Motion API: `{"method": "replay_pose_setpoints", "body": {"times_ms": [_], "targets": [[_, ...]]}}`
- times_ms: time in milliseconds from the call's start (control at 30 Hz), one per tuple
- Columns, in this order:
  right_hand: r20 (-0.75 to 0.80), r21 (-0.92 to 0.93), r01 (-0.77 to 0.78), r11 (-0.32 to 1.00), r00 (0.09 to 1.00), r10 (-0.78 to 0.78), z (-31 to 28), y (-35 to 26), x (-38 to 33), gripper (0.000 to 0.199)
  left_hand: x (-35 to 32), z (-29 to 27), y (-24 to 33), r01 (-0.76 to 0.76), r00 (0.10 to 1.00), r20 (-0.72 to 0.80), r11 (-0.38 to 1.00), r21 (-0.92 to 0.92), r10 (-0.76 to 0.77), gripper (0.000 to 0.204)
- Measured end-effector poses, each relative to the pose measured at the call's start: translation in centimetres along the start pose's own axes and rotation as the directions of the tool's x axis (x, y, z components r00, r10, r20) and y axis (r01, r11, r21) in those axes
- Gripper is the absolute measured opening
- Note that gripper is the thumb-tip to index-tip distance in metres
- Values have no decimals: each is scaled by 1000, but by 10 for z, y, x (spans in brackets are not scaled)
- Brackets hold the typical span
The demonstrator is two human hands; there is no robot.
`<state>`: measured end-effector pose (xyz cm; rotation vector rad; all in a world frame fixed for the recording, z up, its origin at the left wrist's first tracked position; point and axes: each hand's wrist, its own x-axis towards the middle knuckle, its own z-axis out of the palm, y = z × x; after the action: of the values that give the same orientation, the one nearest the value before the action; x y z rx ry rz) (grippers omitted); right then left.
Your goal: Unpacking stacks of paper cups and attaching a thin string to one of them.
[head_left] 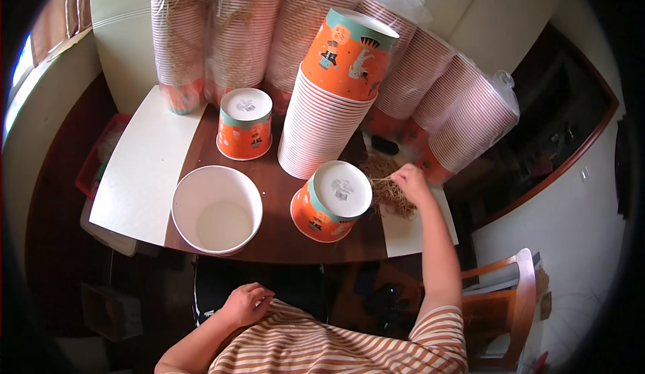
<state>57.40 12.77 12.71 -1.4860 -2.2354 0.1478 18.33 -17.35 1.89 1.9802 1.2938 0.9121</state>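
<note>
My right hand reaches over the table's right side, thumb and fingers pinched on a thin pale strand. The strand runs from a tangled heap of thin brown strands. Just left of the heap, an orange and teal paper bucket stands upside down, its white base up. My left hand hangs in front of my striped shirt, below the table's edge, fingers curled together, with nothing visible in them. An upright white-lined paper bucket, mouth up, stands at the front left of the table.
Behind the near buckets rises a tall nested bucket stack, upside down. Another inverted bucket stands to its left. Several plastic-wrapped stacks line the back. A small black object lies behind the brown heap. A wooden chair stands at right.
</note>
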Motion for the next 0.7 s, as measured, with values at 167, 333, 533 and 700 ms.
{"method": "replay_pose_setpoints", "body": {"times_ms": [167, 333, 533, 700], "targets": [[2, 364, -210, 907, 974, 225, -68, -11, 31, 23, 3, -5, 6, 2, 999, 38, 1000, -27, -1, 11], [-137, 682, -182, 708, 919, 369, -124, -26, 59, 23, 5, -13, 10, -76, 997, 23, 997, -21, 77, 11], [-238, 766, -22, 643, 919, 315, -176, -87, 52, 22, 4, -39, 23, 108, 993, 71, 978, -179, -96, 13], [-7, 847, -25, 531, 998, 59, -176, -170, -21, 23, 8, -60, 33, 164, 986, 48, 882, -442, -159, 13]]}}
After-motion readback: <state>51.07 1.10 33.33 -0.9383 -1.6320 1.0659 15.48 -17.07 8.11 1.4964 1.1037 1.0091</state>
